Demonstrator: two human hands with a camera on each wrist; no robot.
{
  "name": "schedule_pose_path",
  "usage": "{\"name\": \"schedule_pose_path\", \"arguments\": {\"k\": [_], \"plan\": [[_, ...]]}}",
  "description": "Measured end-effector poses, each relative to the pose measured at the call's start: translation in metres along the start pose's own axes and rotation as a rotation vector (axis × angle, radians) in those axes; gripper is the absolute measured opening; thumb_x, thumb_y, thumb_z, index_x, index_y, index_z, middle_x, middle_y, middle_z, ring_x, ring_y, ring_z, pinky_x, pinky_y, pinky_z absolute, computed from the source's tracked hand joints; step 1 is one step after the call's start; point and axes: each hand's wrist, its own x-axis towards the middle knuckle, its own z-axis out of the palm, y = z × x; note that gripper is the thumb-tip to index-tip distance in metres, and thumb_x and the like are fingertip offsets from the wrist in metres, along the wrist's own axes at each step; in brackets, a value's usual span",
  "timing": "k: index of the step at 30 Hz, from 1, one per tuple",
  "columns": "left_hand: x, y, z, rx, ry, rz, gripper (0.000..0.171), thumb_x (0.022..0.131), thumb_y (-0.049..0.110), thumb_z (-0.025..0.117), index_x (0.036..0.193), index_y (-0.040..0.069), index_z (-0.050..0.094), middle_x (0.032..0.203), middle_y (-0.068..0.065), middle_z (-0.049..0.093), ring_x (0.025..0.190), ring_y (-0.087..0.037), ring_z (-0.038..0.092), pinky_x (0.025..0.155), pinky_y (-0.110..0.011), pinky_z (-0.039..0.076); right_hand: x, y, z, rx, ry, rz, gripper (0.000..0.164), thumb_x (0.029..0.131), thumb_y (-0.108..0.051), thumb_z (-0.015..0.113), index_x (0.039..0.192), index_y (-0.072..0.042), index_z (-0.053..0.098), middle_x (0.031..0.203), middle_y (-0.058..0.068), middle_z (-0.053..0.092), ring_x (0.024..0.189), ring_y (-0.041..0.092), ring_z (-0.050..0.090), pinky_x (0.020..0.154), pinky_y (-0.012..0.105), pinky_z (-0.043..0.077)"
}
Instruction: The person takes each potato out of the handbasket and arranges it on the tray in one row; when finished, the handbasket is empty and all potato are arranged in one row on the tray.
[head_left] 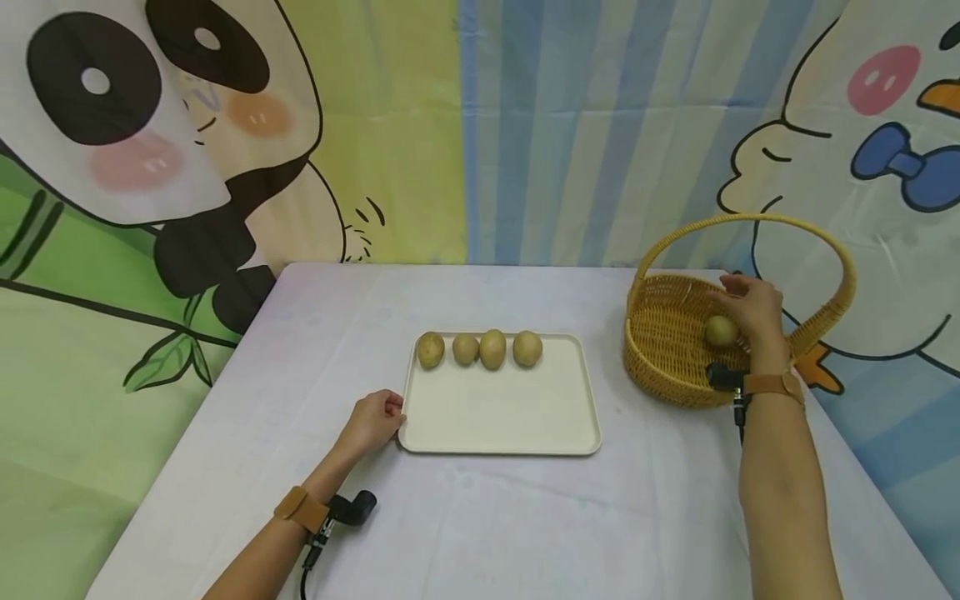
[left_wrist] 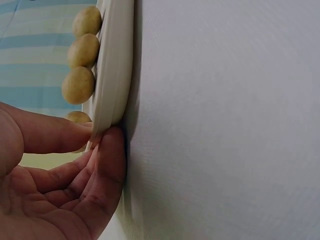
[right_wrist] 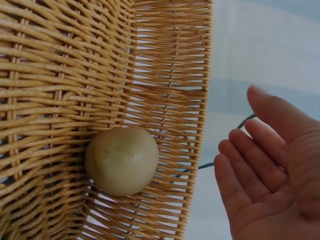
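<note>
My left hand [head_left: 375,422] is at the left edge of a cream rectangular tray [head_left: 495,417]. In the left wrist view, the thumb lies on the tray's rim [left_wrist: 107,95] and the fingers curl beneath it, pinching it. Several yellow-brown potatoes [head_left: 492,349] sit in a row along the tray's far side. Over the right side of a wicker basket [head_left: 660,325] is my right hand [head_left: 756,312], holding nothing. The right wrist view has this hand [right_wrist: 272,170] with relaxed fingers outside the basket's rim. One potato [right_wrist: 122,161] lies inside the basket against its wall.
The basket's tall arched handle [head_left: 750,218] rises beside the right hand. A white cloth [head_left: 480,525] covers the table. Behind stands a printed curtain [head_left: 540,133] with cartoon animals. Each wrist wears a strap with a small black camera [head_left: 352,507] and a cable.
</note>
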Motion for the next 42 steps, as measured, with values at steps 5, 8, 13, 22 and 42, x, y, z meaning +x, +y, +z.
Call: {"name": "schedule_pose_path", "arguments": {"k": [5, 8, 13, 22, 42], "plan": [[-0.002, -0.001, 0.003, -0.002, -0.008, -0.017, 0.021, 0.081, -0.002, 0.063, 0.1, -0.008, 0.058, 0.075, -0.008, 0.057, 0.061, -0.014, 0.053, 0.053, -0.025, 0.046, -0.006, 0.0, -0.001, -0.046, -0.045, -0.053, 0.06, 0.091, -0.036, 0.057, 0.132, 0.006, 0.045, 0.13, 0.033, 0.044, 0.131, 0.047, 0.022, 0.106, 0.057, 0.014], [-0.002, -0.001, 0.004, -0.005, -0.005, -0.015, 0.02, 0.08, -0.002, 0.063, 0.099, -0.008, 0.059, 0.074, -0.007, 0.056, 0.06, -0.014, 0.052, 0.052, -0.025, 0.046, -0.006, 0.002, 0.001, -0.109, -0.051, -0.086, 0.056, 0.092, -0.032, 0.057, 0.129, 0.009, 0.047, 0.125, 0.035, 0.047, 0.125, 0.05, 0.027, 0.107, 0.059, 0.009], [-0.003, -0.001, 0.003, -0.003, -0.001, -0.015, 0.02, 0.08, -0.003, 0.063, 0.099, -0.008, 0.059, 0.074, -0.007, 0.056, 0.061, -0.014, 0.052, 0.052, -0.025, 0.045, -0.005, 0.005, 0.007, -0.157, -0.059, -0.079, 0.052, 0.091, -0.026, 0.059, 0.126, 0.011, 0.048, 0.121, 0.036, 0.049, 0.112, 0.048, 0.043, 0.1, 0.057, 0.028], [-0.002, -0.003, 0.002, 0.013, 0.013, 0.0, 0.02, 0.079, -0.002, 0.064, 0.098, -0.008, 0.059, 0.073, -0.006, 0.056, 0.061, -0.014, 0.051, 0.053, -0.024, 0.044, -0.002, 0.016, 0.017, -0.122, -0.07, -0.065, 0.052, 0.089, -0.024, 0.062, 0.125, 0.012, 0.049, 0.118, 0.035, 0.051, 0.108, 0.046, 0.048, 0.092, 0.055, 0.038], [0.001, -0.002, 0.002, 0.013, 0.009, 0.002, 0.021, 0.079, -0.001, 0.064, 0.099, -0.007, 0.059, 0.074, -0.007, 0.057, 0.063, -0.015, 0.052, 0.053, -0.024, 0.045, 0.0, 0.02, 0.021, -0.203, -0.11, -0.025, 0.046, 0.085, -0.016, 0.065, 0.12, 0.011, 0.052, 0.115, 0.033, 0.053, 0.107, 0.048, 0.043, 0.092, 0.058, 0.035]]}}
